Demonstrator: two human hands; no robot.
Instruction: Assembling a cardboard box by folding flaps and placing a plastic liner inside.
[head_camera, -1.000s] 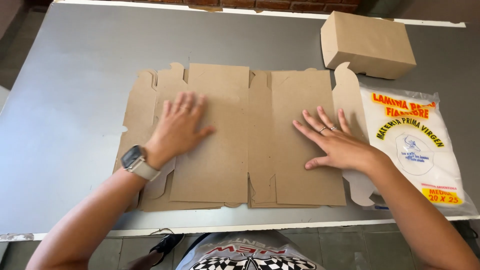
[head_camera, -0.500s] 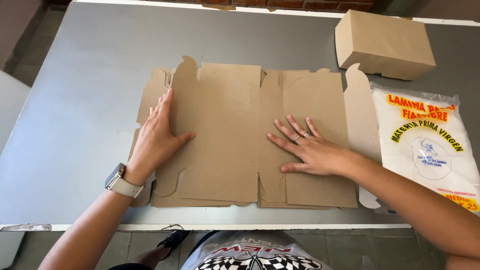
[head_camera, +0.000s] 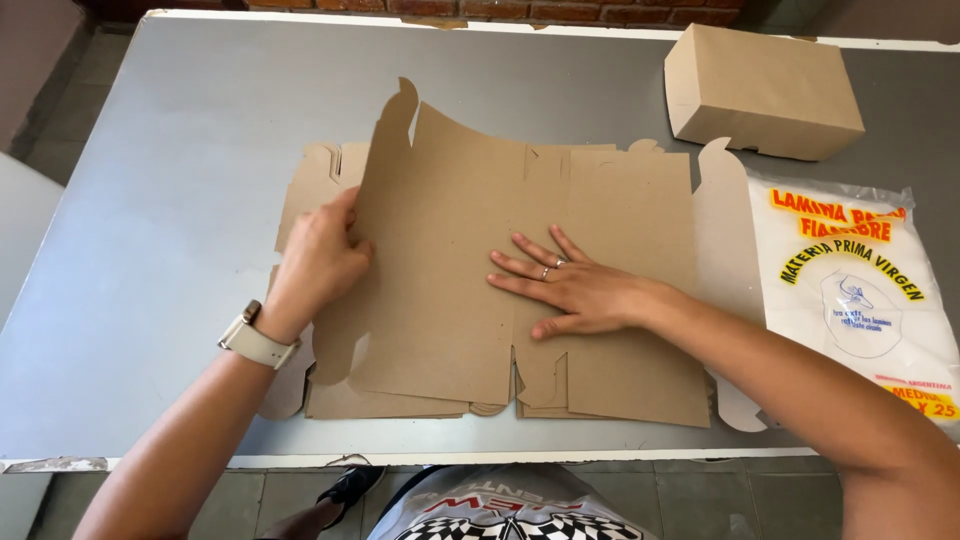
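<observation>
Since earlier frame, left hand (head_camera: 320, 255) lifts left panel of flat cardboard blank (head_camera: 600, 300), gripping its edge; right hand (head_camera: 580, 290) open, pressing centre. Folding step; next needs firm crease.

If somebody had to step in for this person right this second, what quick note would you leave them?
Left hand: grip on the left edge of the flat cardboard blank, lifting that side panel off the grey table.
Right hand: flat, palm down, pressing the middle of the blank.
Nearby: a closed cardboard box at the far right; a white plastic packet at the right.
Done: left panel raised along its crease.
Left: the other panels lie flat; more blanks lie underneath.
</observation>
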